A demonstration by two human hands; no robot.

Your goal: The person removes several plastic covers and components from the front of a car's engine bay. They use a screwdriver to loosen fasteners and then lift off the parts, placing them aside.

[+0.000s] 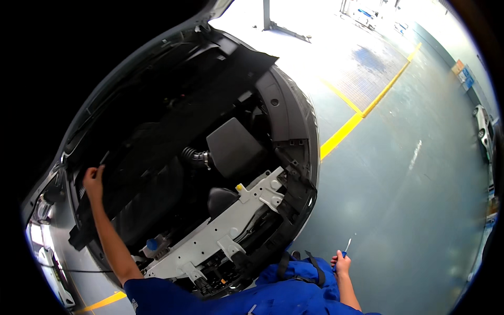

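My right hand (341, 263) is closed around a screwdriver (345, 253) with a blue handle. Its metal shaft points up, away from the car, over the floor at the right. Across the open engine bay, my left arm reaches to the far left side. There my left hand (93, 182) is closed, fingertips pinched beside a thin grey streak at a large black cover (157, 126). What the fingertips grip is too dark to make out. This cover stretches over the rear part of the bay, up to the far right corner.
A black box (234, 147) with a ribbed hose (193, 156) sits in the bay. Nearer is the pale front crossmember (210, 233), with a blue cap (152, 244) at its left. Grey floor (388, 199) with yellow lines (341, 137) lies right. A lift post (266, 14) stands beyond.
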